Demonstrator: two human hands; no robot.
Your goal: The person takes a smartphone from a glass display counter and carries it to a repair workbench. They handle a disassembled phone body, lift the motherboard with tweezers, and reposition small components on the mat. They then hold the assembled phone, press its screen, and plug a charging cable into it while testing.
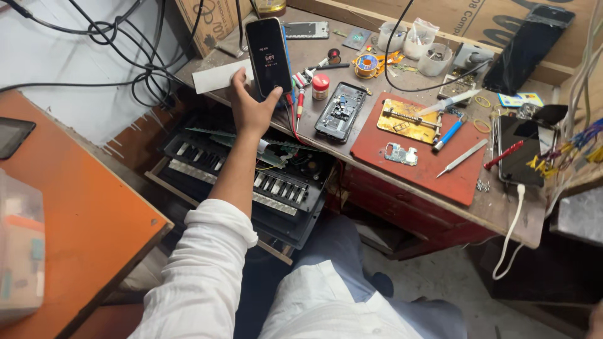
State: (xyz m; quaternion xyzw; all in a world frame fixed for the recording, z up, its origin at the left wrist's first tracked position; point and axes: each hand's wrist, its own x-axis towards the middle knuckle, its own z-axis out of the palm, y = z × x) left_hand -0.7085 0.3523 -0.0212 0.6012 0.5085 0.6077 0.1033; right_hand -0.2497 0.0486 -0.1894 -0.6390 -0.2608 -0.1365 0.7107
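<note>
My left hand [250, 108] is raised over the workbench's front left edge and grips a dark smartphone [269, 55] upright by its lower end. Its screen is lit and faces me. Just right of the hand, red-handled tools [300, 100] lie on the bench. Farther right, a phone with its back removed [340, 111] lies flat with its insides showing. My right hand is out of the frame. A white sleeve covers my left forearm.
A red mat [433, 172] carries a gold fixture [408, 120], a small circuit board [402, 154] and a blue-handled tool [448, 133]. Another phone [520, 154] lies on the right. A solder spool [366, 64] sits behind. An open drawer [251, 172] holds boards. An orange table [81, 213] stands on the left.
</note>
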